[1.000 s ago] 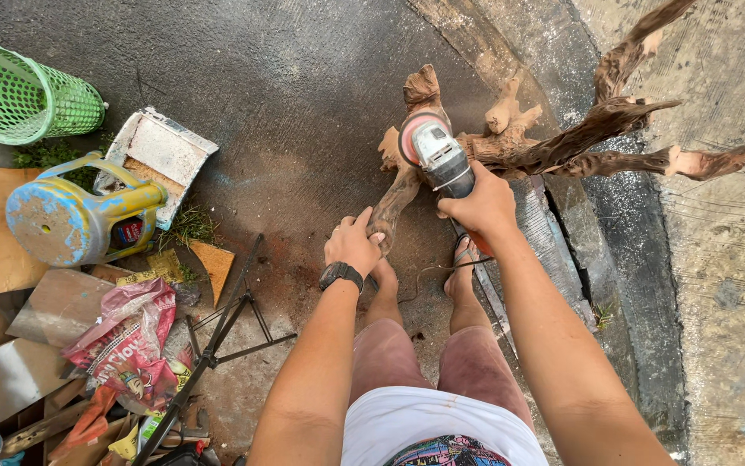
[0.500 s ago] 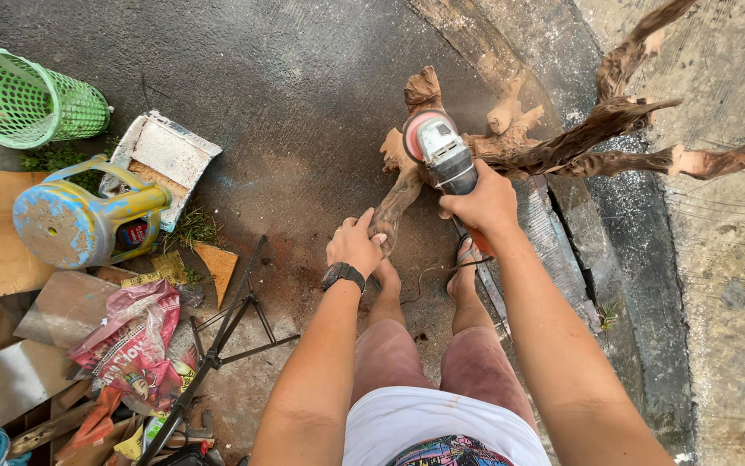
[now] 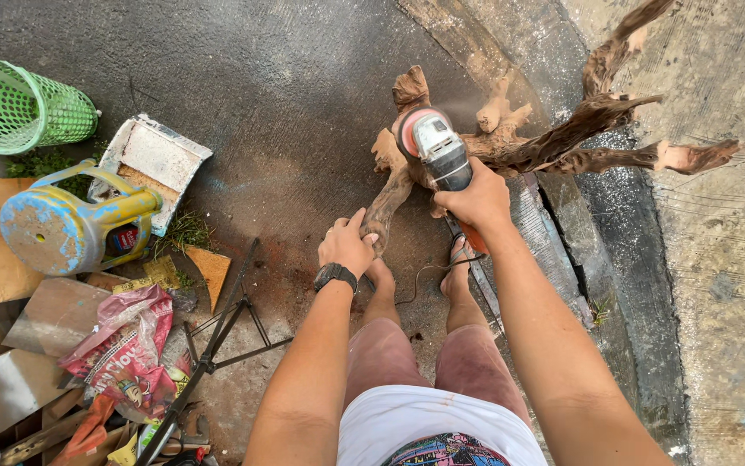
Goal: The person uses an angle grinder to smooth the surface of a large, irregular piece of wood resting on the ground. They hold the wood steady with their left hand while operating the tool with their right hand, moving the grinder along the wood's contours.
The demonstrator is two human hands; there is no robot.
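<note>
A gnarled piece of driftwood [image 3: 554, 142] with several branches lies on the dark ground ahead of me. My left hand [image 3: 346, 244] grips the lower branch end of the driftwood, a black watch on its wrist. My right hand [image 3: 479, 200] holds a grey angle grinder [image 3: 437, 151] by its body. The grinder's pink sanding disc [image 3: 407, 128] rests against the wood near the root's centre. My bare feet stand just below the wood.
A green mesh basket [image 3: 14, 103] lies at the far left. Below it are a tipped blue and yellow plastic stool [image 3: 66, 226], a white tray [image 3: 155, 160], cardboard, wrappers and a black folding stand [image 3: 217, 341]. A concrete curb [image 3: 640, 259] runs along the right.
The view has shifted slightly; the grinder and driftwood sit a little further left in frame. Both hands keep their grips.
</note>
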